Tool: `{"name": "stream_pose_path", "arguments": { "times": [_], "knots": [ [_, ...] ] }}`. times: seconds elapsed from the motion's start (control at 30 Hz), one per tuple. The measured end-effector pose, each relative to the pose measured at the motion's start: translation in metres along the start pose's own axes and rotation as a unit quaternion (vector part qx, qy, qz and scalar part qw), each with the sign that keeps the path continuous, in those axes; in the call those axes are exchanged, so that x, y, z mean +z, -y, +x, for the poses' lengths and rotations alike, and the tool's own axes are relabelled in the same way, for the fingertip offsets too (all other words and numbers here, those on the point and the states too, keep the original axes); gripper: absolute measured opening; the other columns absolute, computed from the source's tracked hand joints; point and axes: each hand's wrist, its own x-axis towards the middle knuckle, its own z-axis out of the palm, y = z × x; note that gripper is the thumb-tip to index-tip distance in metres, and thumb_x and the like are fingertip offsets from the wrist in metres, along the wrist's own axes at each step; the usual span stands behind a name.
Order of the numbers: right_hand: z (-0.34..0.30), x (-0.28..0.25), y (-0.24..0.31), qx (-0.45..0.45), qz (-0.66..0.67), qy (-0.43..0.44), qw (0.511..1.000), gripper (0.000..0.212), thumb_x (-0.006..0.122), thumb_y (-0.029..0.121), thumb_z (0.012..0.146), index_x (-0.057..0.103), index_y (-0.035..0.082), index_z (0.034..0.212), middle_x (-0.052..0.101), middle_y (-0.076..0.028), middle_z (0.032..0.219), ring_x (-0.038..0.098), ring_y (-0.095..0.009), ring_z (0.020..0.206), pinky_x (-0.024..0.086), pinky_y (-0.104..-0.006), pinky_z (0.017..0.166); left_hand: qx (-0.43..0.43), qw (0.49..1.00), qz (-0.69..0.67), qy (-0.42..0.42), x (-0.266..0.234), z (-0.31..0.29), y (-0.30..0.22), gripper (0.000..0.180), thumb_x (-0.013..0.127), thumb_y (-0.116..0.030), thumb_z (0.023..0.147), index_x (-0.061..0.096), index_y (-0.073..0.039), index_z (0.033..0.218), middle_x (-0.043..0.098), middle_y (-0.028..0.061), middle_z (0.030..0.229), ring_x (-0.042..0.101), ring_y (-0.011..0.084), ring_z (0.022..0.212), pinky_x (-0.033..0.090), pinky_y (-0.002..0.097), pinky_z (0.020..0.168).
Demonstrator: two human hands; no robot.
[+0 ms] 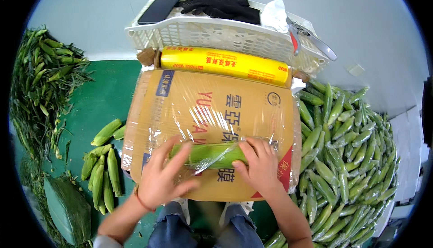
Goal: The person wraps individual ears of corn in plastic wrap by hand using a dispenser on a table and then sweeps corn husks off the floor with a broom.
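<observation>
An ear of corn in its green husk [212,154] lies crosswise on a cardboard box [180,108] in front of me, with clear cling film over part of it. My right hand [261,164] pinches the corn's right end, thumb below and fingers above. At the left end is my left hand [164,176], slightly blurred, its fingers spread apart and its fingertips close to the husk. A yellow cling film roll [225,63] lies across the far side of the box, and clear film covers the box top.
Behind the roll, a white plastic basket [212,30] carries a black phone [162,6], black gloves [221,5] and scissors [311,38]. Unwrapped corn [101,176] lies on the green floor at left, near stripped husks [45,76]. Film-wrapped corn [347,166] is heaped at right.
</observation>
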Motion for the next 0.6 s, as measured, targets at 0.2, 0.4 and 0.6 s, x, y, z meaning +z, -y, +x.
{"name": "stream_pose_path", "arguments": {
  "times": [0.2, 0.4, 0.6],
  "knots": [
    [0.023, 0.012, -0.006, -0.036, -0.033, -0.08, 0.996, 0.034, 0.064, 0.038, 0.08, 0.067, 0.009, 0.096, 0.056, -0.007, 0.096, 0.056, -0.027, 0.084, 0.049, -0.0377, 0.066, -0.178, 0.975, -0.088, -0.099, -0.018, -0.038, 0.056, 0.006, 0.066, -0.007, 0.085, 0.066, -0.001, 0.085, 0.07, 0.0075, 0.082, 0.068, 0.0166, 0.071, 0.054, 0.0277, 0.061],
    [0.045, 0.016, -0.01, -0.081, 0.007, -0.127, 0.989, 0.028, 0.062, 0.036, 0.082, 0.067, 0.008, 0.087, 0.059, -0.005, 0.084, 0.059, -0.024, 0.076, 0.049, -0.0364, 0.06, 0.068, 0.986, -0.001, 0.149, -0.001, 0.129, 0.068, 0.019, 0.06, -0.02, 0.088, 0.065, -0.003, 0.083, 0.064, 0.0137, 0.08, 0.063, 0.0287, 0.072, 0.05, 0.0378, 0.065],
    [0.007, -0.025, 0.023, 0.075, -0.011, 0.214, 0.974, 0.04, 0.059, 0.045, 0.087, 0.062, 0.008, 0.102, 0.061, -0.007, 0.086, 0.064, -0.026, 0.074, 0.051, -0.0372, 0.053, 0.013, 0.968, 0.042, 0.247, 0.015, 0.024, -0.027, 0.054, 0.061, -0.037, 0.082, 0.054, -0.003, 0.123, 0.062, 0.0217, 0.102, 0.06, 0.037, 0.101, 0.044, 0.0519, 0.089]
  ]
}}
